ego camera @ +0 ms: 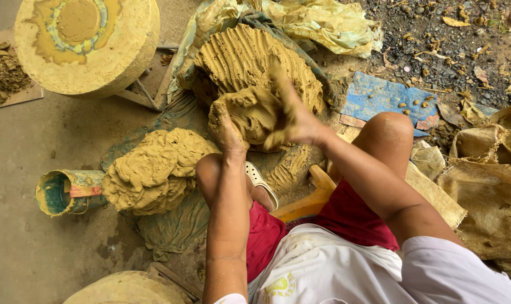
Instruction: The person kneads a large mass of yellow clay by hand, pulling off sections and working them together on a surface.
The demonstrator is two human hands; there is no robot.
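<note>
Left hand: pressing flat against the left side of the clay lump, fingers curled onto it, grasping it at frame centre.
Right hand: clamping the right side of the same lump, fingers spread and smeared with clay.
Clay lump: being held between both hands, touching the front of the big ridged clay mound at upper centre.
Second clay heap: lying on grey-green cloth at centre left, just beside the left knee.
Tin can: lying on its side at left, touching that heap.
Round wheel: sitting at upper left, coated in clay.
Blue sheet: lying at upper right, near the right knee.
Sacking: spreading along the right edge.
</note>
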